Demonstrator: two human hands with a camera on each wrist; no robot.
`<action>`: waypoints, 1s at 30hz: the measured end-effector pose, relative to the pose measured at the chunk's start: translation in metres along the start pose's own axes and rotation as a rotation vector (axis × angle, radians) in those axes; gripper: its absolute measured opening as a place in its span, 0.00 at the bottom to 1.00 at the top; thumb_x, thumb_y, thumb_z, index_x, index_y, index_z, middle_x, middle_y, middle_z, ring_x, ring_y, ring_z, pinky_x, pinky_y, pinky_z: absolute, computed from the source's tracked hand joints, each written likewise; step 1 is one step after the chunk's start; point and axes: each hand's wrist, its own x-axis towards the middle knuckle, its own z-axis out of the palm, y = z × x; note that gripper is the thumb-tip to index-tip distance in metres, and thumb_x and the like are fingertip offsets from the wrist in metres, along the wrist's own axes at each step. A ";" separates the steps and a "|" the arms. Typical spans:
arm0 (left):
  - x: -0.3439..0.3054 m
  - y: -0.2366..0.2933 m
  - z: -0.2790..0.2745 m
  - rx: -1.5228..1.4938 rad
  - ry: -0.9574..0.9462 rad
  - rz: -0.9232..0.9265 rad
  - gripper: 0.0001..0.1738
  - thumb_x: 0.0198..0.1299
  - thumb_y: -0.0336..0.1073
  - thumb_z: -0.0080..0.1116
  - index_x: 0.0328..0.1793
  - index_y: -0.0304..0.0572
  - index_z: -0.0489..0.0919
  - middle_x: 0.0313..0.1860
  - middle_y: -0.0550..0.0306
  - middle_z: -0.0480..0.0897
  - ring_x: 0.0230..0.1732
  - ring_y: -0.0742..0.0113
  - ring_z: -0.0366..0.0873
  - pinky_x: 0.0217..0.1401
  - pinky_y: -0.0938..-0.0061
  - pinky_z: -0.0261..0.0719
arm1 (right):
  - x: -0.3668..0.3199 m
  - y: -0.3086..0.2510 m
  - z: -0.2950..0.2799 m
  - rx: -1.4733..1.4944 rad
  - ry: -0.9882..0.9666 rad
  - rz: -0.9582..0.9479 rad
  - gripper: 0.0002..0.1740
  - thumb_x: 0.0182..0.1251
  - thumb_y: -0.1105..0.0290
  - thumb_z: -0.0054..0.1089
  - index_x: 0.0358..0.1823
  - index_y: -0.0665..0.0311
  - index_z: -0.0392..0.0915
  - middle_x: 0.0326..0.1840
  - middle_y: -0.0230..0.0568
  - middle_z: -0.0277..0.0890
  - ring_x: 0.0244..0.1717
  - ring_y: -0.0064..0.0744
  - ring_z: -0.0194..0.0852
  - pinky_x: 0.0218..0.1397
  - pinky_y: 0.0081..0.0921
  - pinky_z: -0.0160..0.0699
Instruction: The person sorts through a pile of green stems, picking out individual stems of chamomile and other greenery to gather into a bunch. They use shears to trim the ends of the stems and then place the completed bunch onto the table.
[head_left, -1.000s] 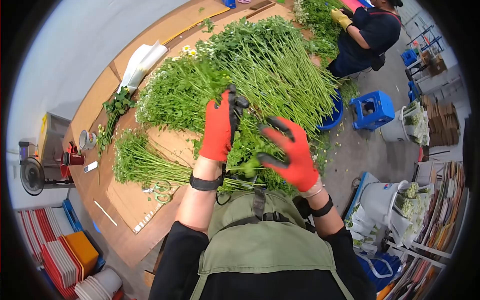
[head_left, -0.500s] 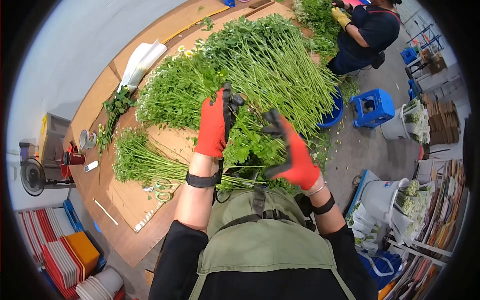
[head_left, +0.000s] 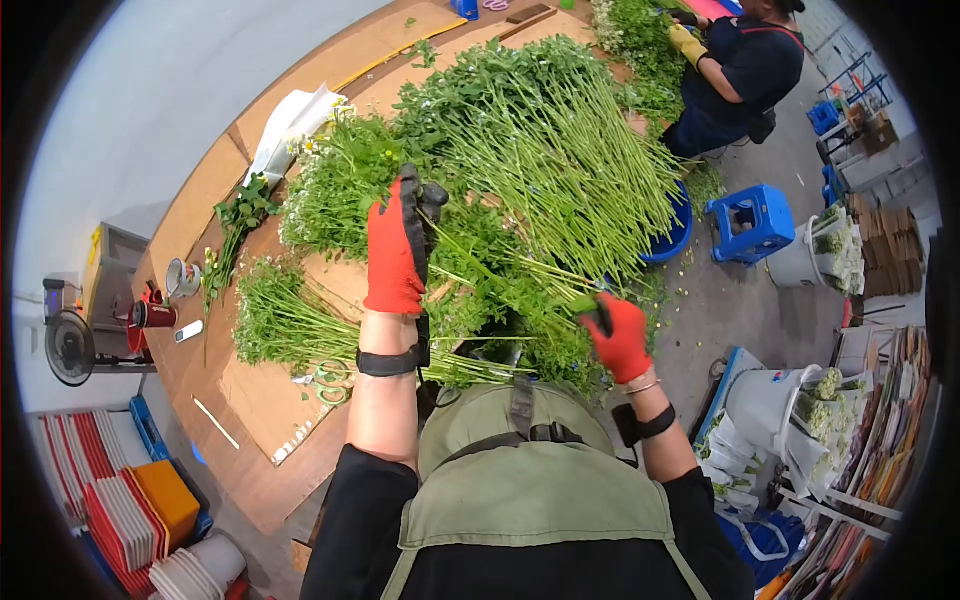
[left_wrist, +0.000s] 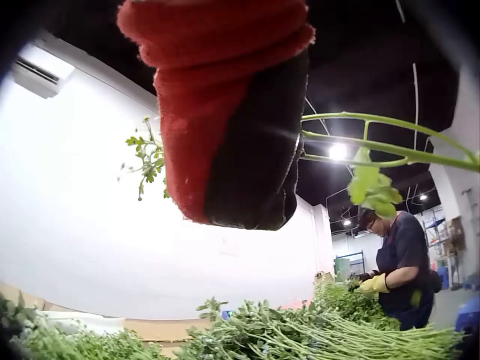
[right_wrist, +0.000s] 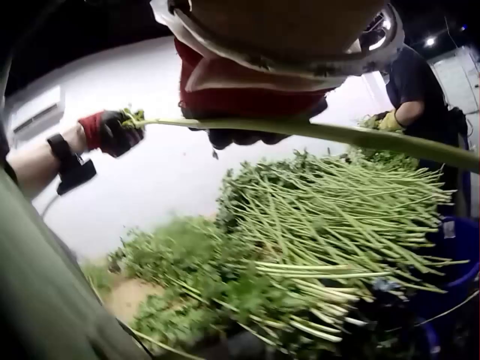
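My left hand (head_left: 398, 250), in a red glove with black palm and fingers, grips flower stems above the greenery. Small white daisy-like blooms (head_left: 308, 147) show beyond it. In the left wrist view, green stems (left_wrist: 390, 148) run out to the right of the fist. A long stem (right_wrist: 337, 135) stretches from the left hand across to my right hand in the right wrist view. Gloved the same way, my right hand (head_left: 618, 338) curls its fingers around the lower stem, with a bit of green leaf at its fingertips. Loose leafy greenery (head_left: 510, 285) lies below and between both hands.
A big heap of cut stems (head_left: 570, 160) covers the table's middle, its ends overhanging a blue tub (head_left: 680, 225). A smaller bunch (head_left: 290, 315) and green-handled scissors (head_left: 332, 382) lie on the left. Another person (head_left: 745, 75) works at the far right, near a blue stool (head_left: 752, 222).
My left hand has moved left with the flower stems. My right hand, open and reaching toward the left one earlier, has curled its fingers and moved down and right along the stem.
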 end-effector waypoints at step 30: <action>-0.006 -0.018 0.027 -0.934 -0.034 -0.455 0.14 0.67 0.45 0.55 0.36 0.41 0.77 0.26 0.63 0.77 0.24 0.78 0.71 0.25 0.84 0.67 | -0.005 -0.014 0.000 -0.048 -0.266 -0.091 0.20 0.53 0.71 0.65 0.47 0.65 0.73 0.49 0.49 0.74 0.50 0.52 0.70 0.54 0.40 0.68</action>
